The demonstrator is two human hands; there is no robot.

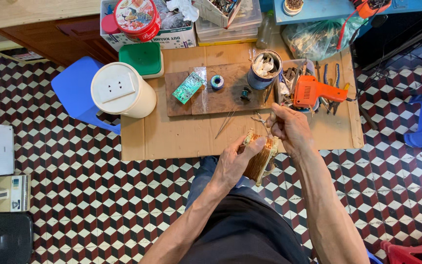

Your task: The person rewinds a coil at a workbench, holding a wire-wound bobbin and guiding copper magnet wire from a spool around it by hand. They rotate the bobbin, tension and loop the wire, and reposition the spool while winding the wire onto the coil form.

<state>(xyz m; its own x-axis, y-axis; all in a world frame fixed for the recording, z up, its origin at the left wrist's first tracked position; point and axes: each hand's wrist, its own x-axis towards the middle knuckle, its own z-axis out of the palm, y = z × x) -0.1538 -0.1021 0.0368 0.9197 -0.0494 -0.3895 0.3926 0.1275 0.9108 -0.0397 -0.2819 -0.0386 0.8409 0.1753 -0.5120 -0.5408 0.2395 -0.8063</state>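
Note:
My left hand grips a copper wire coil wound on a pale bobbin, held above my knee at the near edge of a sheet of cardboard. My right hand is just above and to the right of the coil, fingers pinched together on something thin, seemingly a wire end or small tool; I cannot tell which. A pair of thin metal tweezers lies on the cardboard to the left of my hands.
On a wooden board lie a green circuit board, a solder spool and a tin of bits. An orange soldering gun, pliers, a cream socket reel, a blue stool and storage boxes surround it.

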